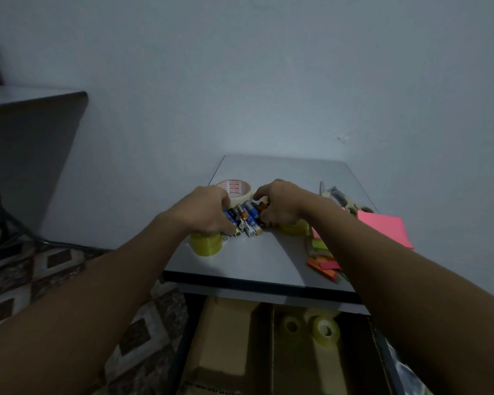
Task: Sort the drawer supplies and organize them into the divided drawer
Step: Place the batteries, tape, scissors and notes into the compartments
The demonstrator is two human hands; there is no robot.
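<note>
Dim light, colours muted. Far left: corner of a side table (35,98), its top cut off by the frame edge, above a patterned floor (26,280).

On the grey table (254,263), left to right:
- Yellow-green tape roll (206,245) at the near left, its top hidden under the left hand (206,209).
- Left hand: knuckles up, fingers curled down round the left side of the batteries (244,218), thumb on their near ends. Fingertips hidden; how many it has hold of can't be made out.
- Masking tape roll (236,191) just behind both hands, front rim covered by the left knuckles.
- Batteries: loose pile between the two hands, on the tabletop (blue, black and orange-banded ones mixed).
- Right hand (280,203): fingers curled round the right side of the pile, tips out of sight.
- Second yellowish roll (293,227) just under the right wrist, mostly hidden.
- Scissors (351,202) further right; blades blurred, handles partly behind the forearm.
- Pink sticky notes (382,228), near corner covered by the arm.
- Coloured note strips (324,266) at the front edge, partly covered too.

Below the table: open drawer (234,337) with cardboard dividers. Clear tape rolls (324,330) sit in the right compartment; their count is unclear. The drawer's right side is lost behind the forearm.
</note>
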